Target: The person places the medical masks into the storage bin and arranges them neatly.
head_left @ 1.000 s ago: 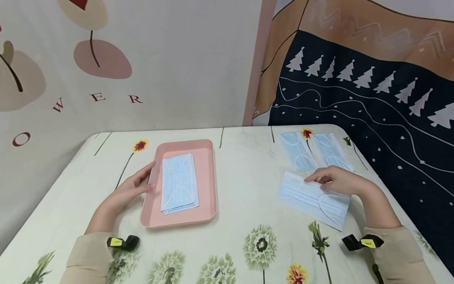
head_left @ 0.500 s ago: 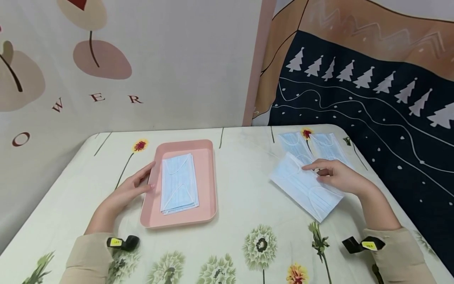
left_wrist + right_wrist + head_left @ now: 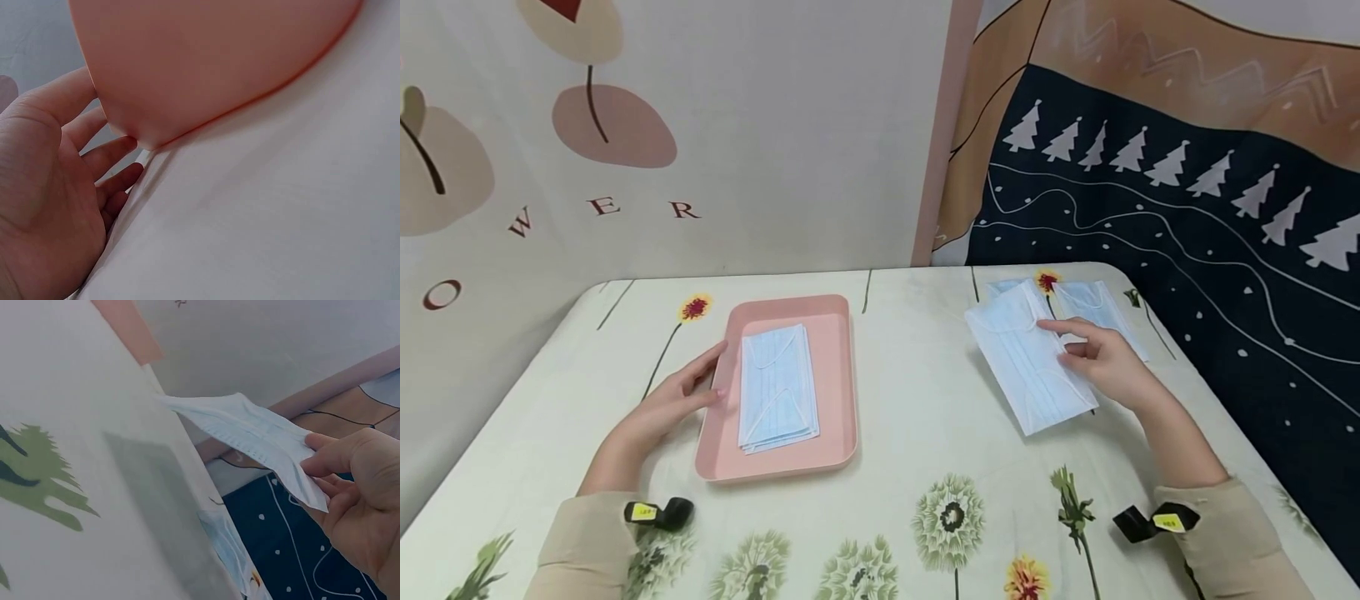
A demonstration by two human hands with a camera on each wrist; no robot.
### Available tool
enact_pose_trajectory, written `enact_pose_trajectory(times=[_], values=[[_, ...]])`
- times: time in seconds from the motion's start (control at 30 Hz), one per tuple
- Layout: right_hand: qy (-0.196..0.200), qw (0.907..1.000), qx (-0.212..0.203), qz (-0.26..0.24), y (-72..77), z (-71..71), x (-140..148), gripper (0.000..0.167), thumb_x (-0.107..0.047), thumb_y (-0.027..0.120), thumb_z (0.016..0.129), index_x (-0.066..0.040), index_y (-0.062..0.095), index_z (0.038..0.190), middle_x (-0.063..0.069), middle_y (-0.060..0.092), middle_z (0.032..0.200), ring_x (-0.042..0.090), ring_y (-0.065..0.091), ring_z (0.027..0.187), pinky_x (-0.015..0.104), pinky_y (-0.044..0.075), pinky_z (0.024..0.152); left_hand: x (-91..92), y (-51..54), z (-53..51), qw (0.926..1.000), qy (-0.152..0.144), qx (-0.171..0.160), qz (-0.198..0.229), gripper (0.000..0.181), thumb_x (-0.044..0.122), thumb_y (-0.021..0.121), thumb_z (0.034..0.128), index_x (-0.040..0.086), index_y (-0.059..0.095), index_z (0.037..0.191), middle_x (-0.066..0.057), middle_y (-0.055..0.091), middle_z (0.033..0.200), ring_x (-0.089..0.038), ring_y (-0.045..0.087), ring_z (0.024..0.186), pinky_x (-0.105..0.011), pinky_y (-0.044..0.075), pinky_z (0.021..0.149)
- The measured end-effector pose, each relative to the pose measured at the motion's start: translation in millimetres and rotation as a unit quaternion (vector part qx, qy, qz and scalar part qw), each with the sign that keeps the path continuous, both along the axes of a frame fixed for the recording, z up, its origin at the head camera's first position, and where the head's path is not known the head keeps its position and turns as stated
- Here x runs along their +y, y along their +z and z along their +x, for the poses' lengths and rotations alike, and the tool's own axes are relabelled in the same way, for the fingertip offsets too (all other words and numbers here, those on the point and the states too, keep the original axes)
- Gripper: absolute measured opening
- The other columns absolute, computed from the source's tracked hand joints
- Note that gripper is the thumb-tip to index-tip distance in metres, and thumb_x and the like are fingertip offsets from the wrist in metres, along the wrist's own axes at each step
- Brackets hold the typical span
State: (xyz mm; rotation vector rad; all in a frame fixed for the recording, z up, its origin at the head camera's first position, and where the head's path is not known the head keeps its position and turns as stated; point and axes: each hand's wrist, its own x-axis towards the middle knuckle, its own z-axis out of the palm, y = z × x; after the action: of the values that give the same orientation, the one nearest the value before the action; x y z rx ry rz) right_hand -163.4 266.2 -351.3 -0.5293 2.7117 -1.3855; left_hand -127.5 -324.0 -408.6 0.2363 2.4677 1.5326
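One mask [image 3: 1022,358]: tilted above the bench [image 3: 917,375], its right-hand edge pinched by your right hand [image 3: 1105,358].
Pinch: stay light, so pleats don't crease and ear loops don't snag.
Left hand [image 3: 673,396]: fingers resting loosely on the tray [image 3: 837,375]'s left rim; enough to steady it.
Tray floor: bare margin around the mask stack [image 3: 778,392].
Room: open bench between held mask and tray; two loose masks [image 3: 1093,304] near the far edge.

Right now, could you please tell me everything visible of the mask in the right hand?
The mask is pale blue and rectangular, with lengthwise pleats and thin ear loops; it looks like nonwoven fabric. The right hand pinches it by an edge, holding it tilted and raised clear of the cloth-covered table, right of the tray.
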Motion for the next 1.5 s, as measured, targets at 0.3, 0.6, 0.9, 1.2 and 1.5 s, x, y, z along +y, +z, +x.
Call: enact_pose_trajectory(times=[0.3,0.6,0.9,1.2,1.5], values=[[-0.051,0.9967,0.002,-0.063,-6.5,2.2,-19,0.053,0.012,0.055,0.09,-0.008,0.051,0.139,0.015,0.044,0.135,0.008,0.056,0.094,0.013,0.047,0.079,-0.2,-1.3,-1.1,1.0,-0.002,0.002,0.004,0.078,0.023,0.063,0.0943,0.02,0.015,0.155,-0.014,0.011,0.158,-0.036,0.01,0.142,-0.002,0.027,0.09],[-0.06,0.9916,-0.001,-0.115,-5.7,5.3,-38,0.053,0.012,0.055,0.09,-0.006,0.05,0.14,0.016,0.043,0.131,0.006,0.056,0.09,0.013,0.047,0.078,0.7,-3.4,-4.3,0.9999,-0.005,-0.001,0.009,0.078,0.023,0.063,0.0943,0.021,0.015,0.155,-0.013,0.011,0.158,-0.035,0.01,0.143,-0.002,0.028,0.09],[-0.053,0.9877,-0.03,-0.144,4.5,1.8,-71,0.053,0.01,0.055,0.091,-0.008,0.049,0.141,0.016,0.042,0.131,0.014,0.059,0.088,0.016,0.049,0.08,0.5,-3.6,-3.4,1.0,-0.004,0.001,0.008,0.078,0.023,0.063,0.0942,0.019,0.015,0.155,-0.014,0.011,0.158,-0.036,0.009,0.142,-0.002,0.027,0.09],[-0.041,0.9777,-0.068,-0.194,11.0,-2.0,-110,0.052,0.01,0.053,0.092,-0.013,0.051,0.14,0.013,0.042,0.129,0.022,0.059,0.09,0.021,0.051,0.079,-0.7,-3.7,-2.8,1.0,-0.006,0.003,0.006,0.078,0.024,0.063,0.0942,0.019,0.015,0.155,-0.014,0.011,0.158,-0.036,0.009,0.143,-0.002,0.027,0.09],[-0.008,0.9673,-0.07,-0.244,14.3,-3.5,-151,0.051,0.009,0.052,0.093,-0.015,0.051,0.138,0.012,0.043,0.126,0.027,0.062,0.096,0.029,0.053,0.081,-0.9,-1.9,-1.5,1.0,0.0,0.004,-0.001,0.079,0.025,0.063,0.0939,0.018,0.015,0.155,-0.014,0.011,0.158,-0.037,0.009,0.142,-0.001,0.027,0.09]])
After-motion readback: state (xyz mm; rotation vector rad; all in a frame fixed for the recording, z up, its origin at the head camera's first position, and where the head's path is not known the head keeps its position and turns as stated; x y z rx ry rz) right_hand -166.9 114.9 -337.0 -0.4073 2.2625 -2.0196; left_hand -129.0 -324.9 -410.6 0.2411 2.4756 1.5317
